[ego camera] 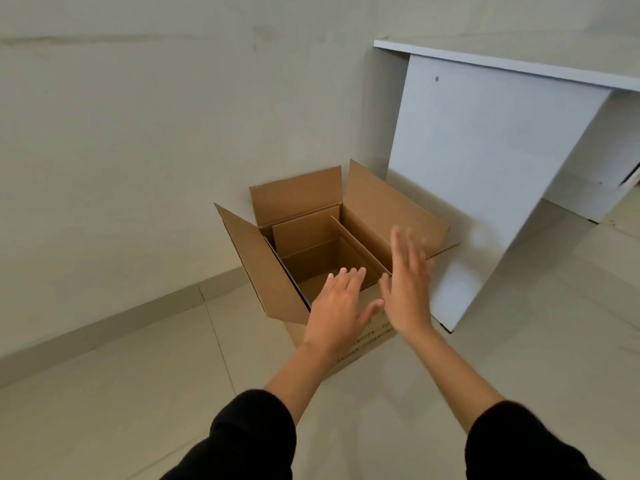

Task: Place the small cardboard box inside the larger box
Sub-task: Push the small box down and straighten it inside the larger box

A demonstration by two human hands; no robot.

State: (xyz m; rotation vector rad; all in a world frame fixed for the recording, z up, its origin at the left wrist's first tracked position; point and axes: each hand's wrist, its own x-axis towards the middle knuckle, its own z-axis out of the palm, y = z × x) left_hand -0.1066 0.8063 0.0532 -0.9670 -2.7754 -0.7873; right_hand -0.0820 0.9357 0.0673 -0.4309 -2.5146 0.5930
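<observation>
A large brown cardboard box [263,271] stands on the floor with its flaps standing open. Inside it sits the small cardboard box [311,258], open at the top, its flaps upright against the larger box's walls. My left hand [337,308] hovers flat over the near rim of the boxes, fingers spread, holding nothing. My right hand [408,282] is raised beside it, edge-on and slightly blurred, fingers straight, also holding nothing. Both forearms come up from the bottom of the view in black sleeves.
A white desk [485,161] stands just right of the box, its side panel almost touching the right flap. A pale wall [138,133] with a skirting board runs behind and to the left. The floor [121,393] is light tile.
</observation>
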